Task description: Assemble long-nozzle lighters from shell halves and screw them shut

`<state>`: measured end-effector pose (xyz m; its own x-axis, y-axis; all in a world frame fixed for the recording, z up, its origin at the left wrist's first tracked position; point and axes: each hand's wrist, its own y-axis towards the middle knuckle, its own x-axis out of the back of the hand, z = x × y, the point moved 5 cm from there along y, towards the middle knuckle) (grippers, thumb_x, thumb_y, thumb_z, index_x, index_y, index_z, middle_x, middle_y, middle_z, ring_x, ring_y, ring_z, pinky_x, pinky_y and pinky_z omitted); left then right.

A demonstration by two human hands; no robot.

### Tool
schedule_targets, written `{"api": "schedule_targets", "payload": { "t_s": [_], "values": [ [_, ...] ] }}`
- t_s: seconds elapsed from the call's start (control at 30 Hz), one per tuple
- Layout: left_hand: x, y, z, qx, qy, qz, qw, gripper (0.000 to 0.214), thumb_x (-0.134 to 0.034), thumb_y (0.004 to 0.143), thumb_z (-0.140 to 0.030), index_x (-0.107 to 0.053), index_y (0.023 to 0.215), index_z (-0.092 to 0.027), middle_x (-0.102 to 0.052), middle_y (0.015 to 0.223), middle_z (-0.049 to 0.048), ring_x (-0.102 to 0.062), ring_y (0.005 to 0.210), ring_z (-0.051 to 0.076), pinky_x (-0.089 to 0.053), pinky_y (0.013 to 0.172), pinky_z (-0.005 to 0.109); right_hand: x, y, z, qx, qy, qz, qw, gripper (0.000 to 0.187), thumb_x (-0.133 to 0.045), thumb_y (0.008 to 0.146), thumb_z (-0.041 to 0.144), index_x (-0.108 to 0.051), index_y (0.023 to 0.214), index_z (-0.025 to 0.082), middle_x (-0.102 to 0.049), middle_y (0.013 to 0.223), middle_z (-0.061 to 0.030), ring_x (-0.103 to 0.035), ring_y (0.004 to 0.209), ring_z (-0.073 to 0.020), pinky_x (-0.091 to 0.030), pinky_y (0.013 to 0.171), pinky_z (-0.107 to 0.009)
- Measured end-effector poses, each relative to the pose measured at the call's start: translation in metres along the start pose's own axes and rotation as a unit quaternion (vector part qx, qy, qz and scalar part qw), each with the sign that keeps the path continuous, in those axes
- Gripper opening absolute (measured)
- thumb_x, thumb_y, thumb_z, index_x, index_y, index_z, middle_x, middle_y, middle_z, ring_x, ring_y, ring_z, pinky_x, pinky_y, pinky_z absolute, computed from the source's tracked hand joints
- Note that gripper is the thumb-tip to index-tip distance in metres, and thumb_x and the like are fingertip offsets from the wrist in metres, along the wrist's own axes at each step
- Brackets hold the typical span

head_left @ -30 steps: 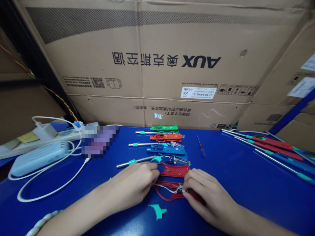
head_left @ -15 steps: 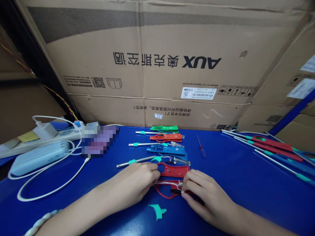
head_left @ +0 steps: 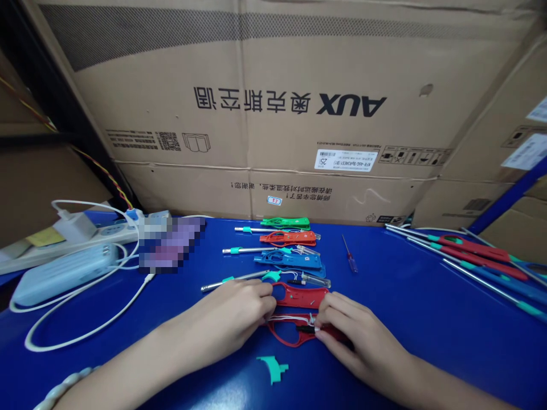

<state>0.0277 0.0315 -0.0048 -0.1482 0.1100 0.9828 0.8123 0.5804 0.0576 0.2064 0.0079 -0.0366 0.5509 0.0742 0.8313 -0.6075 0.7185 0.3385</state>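
Note:
Two red lighter casing halves lie between my hands: an upper half [head_left: 301, 296] and a lower half [head_left: 290, 340], each with a handle loop. My left hand [head_left: 250, 302] is closed at their left end, fingertips pinching thin white wires [head_left: 286, 319] that run across the lower half. At the right end, my right hand [head_left: 350, 327] grips a small black igniter [head_left: 304, 329] between thumb and fingers, over the lower half. The hand covers part of that half. A teal trigger piece [head_left: 273, 369] lies on the table in front of them.
Beyond my hands are open lighter casings in blue [head_left: 290, 260], orange [head_left: 288, 238] and green [head_left: 286, 223], with metal tubes beside them. A screwdriver [head_left: 349, 254] lies to the right. Long lighters [head_left: 478, 256] are at far right; a power bank [head_left: 64, 274] and cables lie left.
The camera view has shifted very slightly. Both hands keep nearly the same hold and place over the red casing halves.

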Motion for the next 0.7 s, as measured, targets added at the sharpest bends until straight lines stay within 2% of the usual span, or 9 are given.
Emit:
{"api": "schedule_targets", "payload": {
  "t_s": [0.1,0.17,0.3,0.53,0.7],
  "values": [
    [0.007,0.0,-0.007,-0.028,-0.05,-0.008,0.998,0.011,-0.054,0.092,-0.01,-0.059,0.086,-0.018,-0.062,0.087,-0.0006,-0.06,0.078,0.015,-0.043,0.067,0.026,-0.001,0.001,-0.003,-0.003,0.017,0.001,1.0,0.009,-0.05,0.089,0.013,-0.054,0.087,0.02,-0.059,0.086,-0.0032,-0.053,0.077,-0.0167,-0.042,0.067,-0.027],
    [0.007,-0.001,-0.014,-0.055,-0.104,0.021,0.993,0.005,-0.063,0.089,-0.016,-0.06,0.091,-0.019,-0.064,0.09,-0.0022,-0.061,0.084,0.014,-0.043,0.072,0.024,-0.001,0.001,-0.005,-0.005,0.029,0.004,1.0,0.009,-0.051,0.089,0.012,-0.053,0.087,0.02,-0.059,0.085,-0.0027,-0.053,0.077,-0.0161,-0.041,0.067,-0.026],
    [-0.003,-0.003,-0.022,-0.073,-0.129,0.082,0.986,0.021,-0.077,0.078,-0.019,-0.061,0.092,-0.02,-0.066,0.091,-0.0036,-0.062,0.087,0.014,-0.044,0.074,0.024,-0.002,0.0,-0.006,-0.01,0.05,0.006,0.999,0.008,-0.052,0.089,0.013,-0.052,0.084,0.02,-0.057,0.082,-0.0015,-0.051,0.075,-0.0146,-0.039,0.065,-0.025],
    [-0.012,-0.003,-0.022,-0.083,-0.094,0.074,0.989,0.016,-0.074,0.077,-0.01,-0.062,0.081,-0.019,-0.066,0.084,-0.0028,-0.063,0.081,0.016,-0.045,0.07,0.025,-0.003,0.001,-0.005,-0.005,0.065,0.017,0.998,0.009,-0.051,0.091,0.016,-0.052,0.083,0.02,-0.057,0.082,-0.0016,-0.051,0.076,-0.0142,-0.039,0.067,-0.025],
    [-0.01,-0.001,-0.018,-0.077,-0.125,0.05,0.988,0.011,-0.067,0.084,-0.011,-0.062,0.089,-0.019,-0.065,0.087,-0.0013,-0.062,0.083,0.015,-0.046,0.073,0.024,-0.003,0.001,-0.006,-0.005,0.061,0.024,0.998,0.01,-0.05,0.092,0.016,-0.053,0.083,0.019,-0.057,0.082,-0.0019,-0.051,0.075,-0.0143,-0.039,0.067,-0.026]
  ]
}}
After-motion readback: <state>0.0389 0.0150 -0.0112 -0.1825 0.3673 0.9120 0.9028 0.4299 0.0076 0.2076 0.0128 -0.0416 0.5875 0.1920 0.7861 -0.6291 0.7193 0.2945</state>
